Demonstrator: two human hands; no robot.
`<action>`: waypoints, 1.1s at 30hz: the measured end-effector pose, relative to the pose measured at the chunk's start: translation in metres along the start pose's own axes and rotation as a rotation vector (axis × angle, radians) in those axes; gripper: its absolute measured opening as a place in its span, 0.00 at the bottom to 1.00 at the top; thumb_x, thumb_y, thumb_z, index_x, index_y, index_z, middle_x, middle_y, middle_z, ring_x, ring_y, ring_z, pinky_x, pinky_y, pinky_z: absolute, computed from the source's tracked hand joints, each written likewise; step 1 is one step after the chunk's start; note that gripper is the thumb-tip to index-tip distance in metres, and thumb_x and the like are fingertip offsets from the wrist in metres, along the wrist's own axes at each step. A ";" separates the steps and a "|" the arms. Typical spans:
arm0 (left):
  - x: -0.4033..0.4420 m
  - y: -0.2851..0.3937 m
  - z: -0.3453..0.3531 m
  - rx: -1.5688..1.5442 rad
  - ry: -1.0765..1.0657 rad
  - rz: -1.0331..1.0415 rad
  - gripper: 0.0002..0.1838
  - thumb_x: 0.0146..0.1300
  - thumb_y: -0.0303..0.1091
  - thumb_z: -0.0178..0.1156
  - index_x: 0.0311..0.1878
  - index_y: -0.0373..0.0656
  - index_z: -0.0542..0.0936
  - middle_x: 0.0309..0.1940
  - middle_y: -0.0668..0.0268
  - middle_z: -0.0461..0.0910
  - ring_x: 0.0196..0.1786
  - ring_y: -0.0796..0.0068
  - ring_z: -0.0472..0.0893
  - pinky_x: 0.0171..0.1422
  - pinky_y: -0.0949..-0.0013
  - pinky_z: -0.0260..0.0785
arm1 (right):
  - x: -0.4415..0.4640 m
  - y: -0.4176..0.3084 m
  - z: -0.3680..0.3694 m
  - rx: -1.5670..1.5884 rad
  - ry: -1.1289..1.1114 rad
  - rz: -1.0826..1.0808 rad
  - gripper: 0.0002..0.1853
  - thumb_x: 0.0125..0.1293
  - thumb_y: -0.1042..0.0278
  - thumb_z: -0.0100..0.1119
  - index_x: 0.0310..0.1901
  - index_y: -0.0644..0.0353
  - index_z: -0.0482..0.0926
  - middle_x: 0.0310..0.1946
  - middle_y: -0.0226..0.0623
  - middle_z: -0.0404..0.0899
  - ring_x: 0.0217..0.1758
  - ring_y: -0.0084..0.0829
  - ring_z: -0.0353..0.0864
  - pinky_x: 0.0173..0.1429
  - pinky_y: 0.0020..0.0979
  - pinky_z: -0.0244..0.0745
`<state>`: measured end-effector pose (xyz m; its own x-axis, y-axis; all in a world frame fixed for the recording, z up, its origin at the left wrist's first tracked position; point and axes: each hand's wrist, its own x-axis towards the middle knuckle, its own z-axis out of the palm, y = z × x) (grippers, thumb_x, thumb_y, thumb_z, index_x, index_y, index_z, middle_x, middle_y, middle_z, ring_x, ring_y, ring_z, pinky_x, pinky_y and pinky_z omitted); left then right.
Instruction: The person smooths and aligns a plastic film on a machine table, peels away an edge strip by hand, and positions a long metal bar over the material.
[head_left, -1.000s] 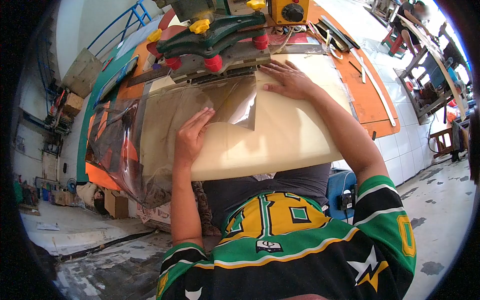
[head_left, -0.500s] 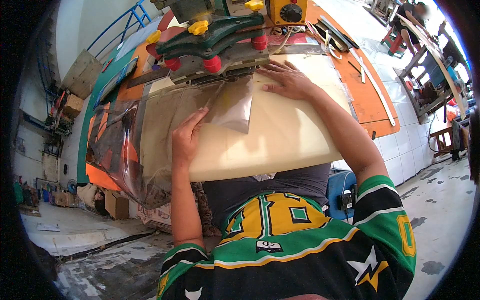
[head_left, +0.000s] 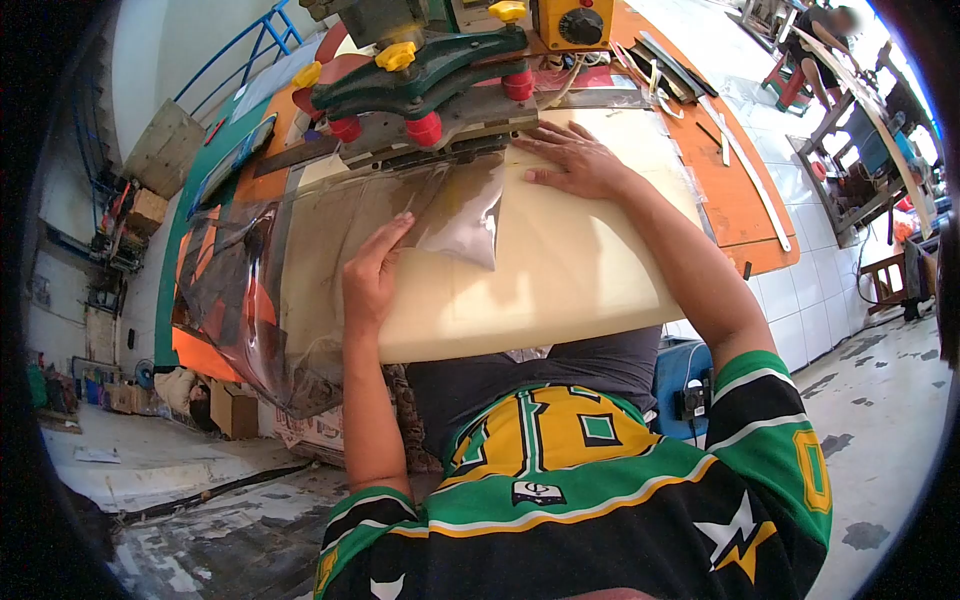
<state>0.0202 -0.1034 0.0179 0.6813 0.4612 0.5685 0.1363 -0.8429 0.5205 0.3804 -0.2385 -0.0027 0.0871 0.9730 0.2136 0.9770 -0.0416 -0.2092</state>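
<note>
Film corner shifted leftward, left hand too; fingertip contact unclear.

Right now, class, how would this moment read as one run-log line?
left hand: touching clear film; right hand: flat on cream sheet; clear film: partly covering cream sheet; machine head: at film's far side

The left hand lies slightly farther left than before. The clear film's free corner has shifted left too.
</note>
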 end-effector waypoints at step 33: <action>-0.004 0.009 -0.009 0.052 -0.021 0.306 0.09 0.65 0.28 0.67 0.48 0.43 0.89 0.42 0.62 0.91 0.47 0.60 0.90 0.50 0.62 0.77 | -0.004 -0.005 -0.008 0.005 0.019 0.019 0.35 0.77 0.33 0.49 0.81 0.34 0.64 0.81 0.37 0.64 0.86 0.44 0.54 0.88 0.56 0.41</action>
<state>0.0120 -0.1099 0.0262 0.7113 0.1787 0.6798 -0.0407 -0.9550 0.2937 0.3766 -0.2437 0.0050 0.1094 0.9675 0.2279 0.9742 -0.0588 -0.2181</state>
